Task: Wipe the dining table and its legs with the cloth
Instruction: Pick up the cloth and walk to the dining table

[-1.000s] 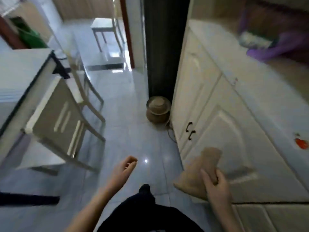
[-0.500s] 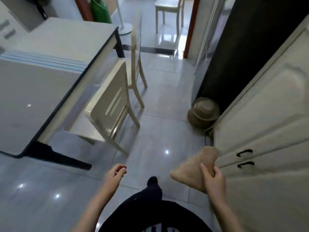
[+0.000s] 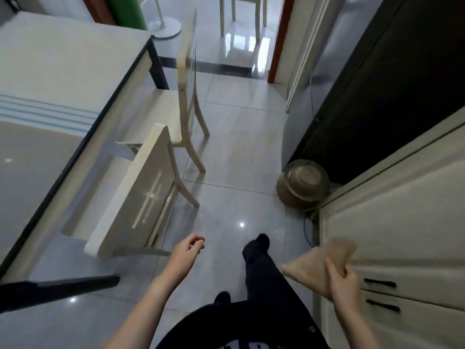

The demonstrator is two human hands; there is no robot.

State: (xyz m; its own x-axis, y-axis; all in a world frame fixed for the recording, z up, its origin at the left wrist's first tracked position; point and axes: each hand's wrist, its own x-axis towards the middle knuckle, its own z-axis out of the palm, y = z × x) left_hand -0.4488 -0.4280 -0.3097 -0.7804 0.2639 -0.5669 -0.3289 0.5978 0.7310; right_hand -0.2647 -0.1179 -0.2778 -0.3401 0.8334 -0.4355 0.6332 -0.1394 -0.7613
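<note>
We held the tan cloth (image 3: 314, 264) gripped in our right hand (image 3: 343, 283), low beside the cream cabinet doors (image 3: 402, 230) and well apart from the dining table (image 3: 63, 69), which ran along our left with two pale chairs (image 3: 141, 197) drawn up to it. Our left hand (image 3: 187, 250) hung before us, fingers loosely curled and holding nothing (thumb near the fingertips). A brown lidded pot (image 3: 302, 185) sat on the grey tiles by the cabinet's corner.
</note>
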